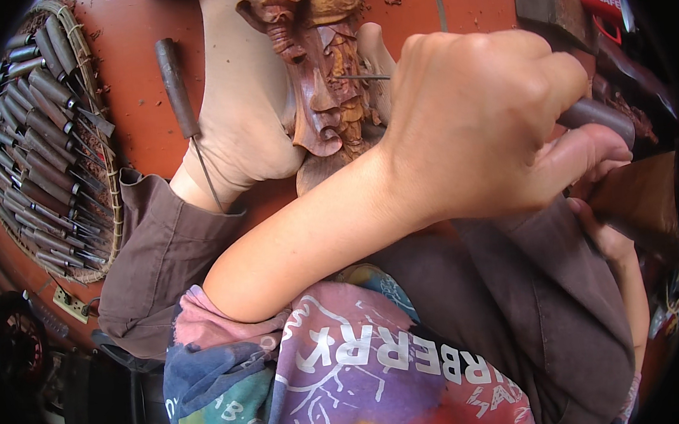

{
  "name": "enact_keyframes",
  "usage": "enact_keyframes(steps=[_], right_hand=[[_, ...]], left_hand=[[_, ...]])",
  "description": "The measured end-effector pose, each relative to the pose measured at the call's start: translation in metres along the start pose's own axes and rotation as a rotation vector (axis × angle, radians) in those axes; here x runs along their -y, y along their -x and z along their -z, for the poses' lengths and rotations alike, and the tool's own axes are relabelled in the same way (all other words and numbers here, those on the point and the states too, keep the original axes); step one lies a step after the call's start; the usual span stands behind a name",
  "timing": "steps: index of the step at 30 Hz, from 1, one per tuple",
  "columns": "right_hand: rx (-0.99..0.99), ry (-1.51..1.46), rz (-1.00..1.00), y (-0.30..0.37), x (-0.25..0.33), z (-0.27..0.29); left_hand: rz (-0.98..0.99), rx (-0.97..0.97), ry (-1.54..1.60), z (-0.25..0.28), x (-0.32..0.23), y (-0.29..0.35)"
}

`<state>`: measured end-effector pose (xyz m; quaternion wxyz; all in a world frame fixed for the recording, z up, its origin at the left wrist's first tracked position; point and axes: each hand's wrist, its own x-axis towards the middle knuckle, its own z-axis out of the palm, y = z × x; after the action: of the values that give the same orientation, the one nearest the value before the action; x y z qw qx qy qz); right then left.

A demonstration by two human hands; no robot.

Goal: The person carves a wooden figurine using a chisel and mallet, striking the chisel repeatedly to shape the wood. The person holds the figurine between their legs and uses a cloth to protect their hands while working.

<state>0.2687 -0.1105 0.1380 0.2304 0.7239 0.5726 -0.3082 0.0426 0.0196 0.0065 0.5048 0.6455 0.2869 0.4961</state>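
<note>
A reddish-brown carved wooden figure (325,96) stands between my bare feet, its top cut off by the frame. My left hand (489,117) is closed around a carving chisel, whose dark round handle (602,120) sticks out past the thumb. The thin blade points left, and its tip meets the figure's carved folds. At the right, partly behind my knee, my right hand (609,234) grips a brown wooden mallet (640,192). The mallet's block sits just below the handle's end, seemingly apart from it; its grip is mostly hidden.
A woven basket (108,249) full of dark-handled chisels stands at the left. One loose chisel (175,86) leans against my left ankle. Wood shavings dot the red tile floor (139,108). A red mug (603,9) is at the upper right, and a socket strip (71,304) lies lower left.
</note>
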Motion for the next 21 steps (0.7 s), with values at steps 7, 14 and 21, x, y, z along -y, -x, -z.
enact_keyframes(steps=[7,14,21], right_hand=[[-0.214,-0.607,0.199,-0.006,0.017,-0.014],[-0.267,-0.575,0.134,0.005,0.002,-0.013],[-0.206,-0.647,0.145,-0.007,0.014,0.009]], left_hand=[[0.037,-0.061,0.018,0.008,0.001,-0.002],[-0.028,-0.258,-0.081,-0.011,0.015,-0.001],[0.007,-0.188,-0.088,-0.014,0.03,-0.013]])
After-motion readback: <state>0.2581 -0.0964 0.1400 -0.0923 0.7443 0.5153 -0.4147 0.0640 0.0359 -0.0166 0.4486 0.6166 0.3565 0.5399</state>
